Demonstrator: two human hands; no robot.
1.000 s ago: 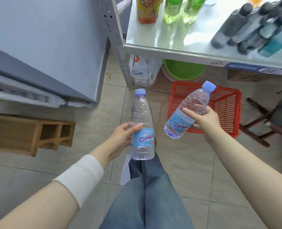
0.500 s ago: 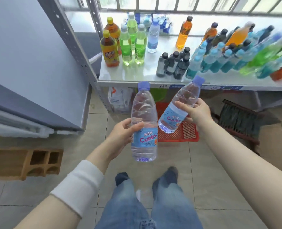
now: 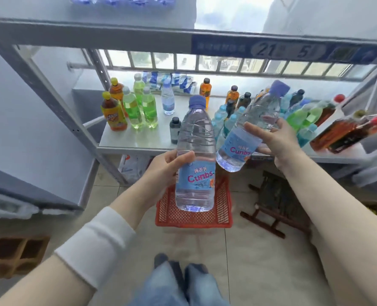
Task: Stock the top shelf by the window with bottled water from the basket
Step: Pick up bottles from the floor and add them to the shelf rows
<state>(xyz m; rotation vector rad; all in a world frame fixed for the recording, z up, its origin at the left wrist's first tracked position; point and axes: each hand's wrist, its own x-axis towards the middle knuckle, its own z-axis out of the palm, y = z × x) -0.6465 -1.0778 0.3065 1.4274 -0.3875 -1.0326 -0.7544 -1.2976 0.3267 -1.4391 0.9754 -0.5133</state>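
Head view: left hand (image 3: 161, 172) grips ribbed clear bottle (image 3: 195, 140); right hand (image 3: 279, 143) grips tilted bottle (image 3: 238, 146).

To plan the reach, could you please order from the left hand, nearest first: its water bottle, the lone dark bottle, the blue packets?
1. Water bottle, gripped in the left hand.
2. Lone dark bottle, front of shelf.
3. Blue packets, back by the window.

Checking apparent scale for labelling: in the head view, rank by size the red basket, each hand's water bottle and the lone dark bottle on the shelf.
1. Water bottle in left hand and red basket: alike, basket partly hidden, unranked.
2. Water bottle in right hand, tilted.
3. Dark bottle.
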